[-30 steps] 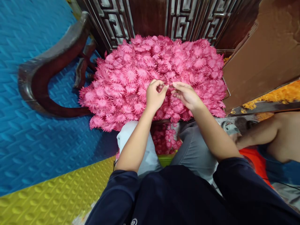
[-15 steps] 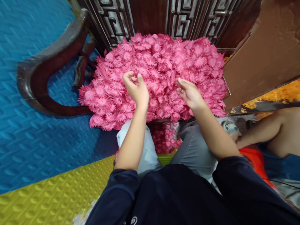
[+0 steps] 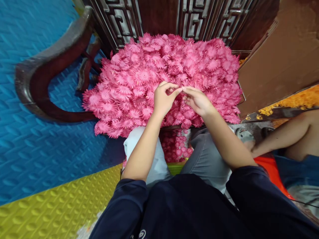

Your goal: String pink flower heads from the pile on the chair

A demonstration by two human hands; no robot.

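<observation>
A broad heap of pink artificial flowers (image 3: 124, 89) fills the middle of the view, in front of my knees. Above it my left hand (image 3: 164, 98) is closed in a pinch, thumb and forefinger tips pressed together. My right hand (image 3: 196, 100) meets it from the right, its thumb and fingers also pinched, the fingertips of both hands touching or nearly so. Whatever lies between the fingertips is too small to make out against the pink.
A curved dark wooden armrest (image 3: 32, 86) stands at left over blue matting (image 3: 25, 152). Carved wooden panels (image 3: 159, 20) rise behind the heap. Brown cardboard (image 3: 276, 56) and orange flowers (image 3: 291, 99) lie at right, near another person's bare leg (image 3: 284, 132). More pink flowers (image 3: 174, 144) show between my knees.
My left hand has moved right and closed from a loose curl into a pinch, meeting my right hand. The right hand has shifted only slightly. The flower heap looks the same.
</observation>
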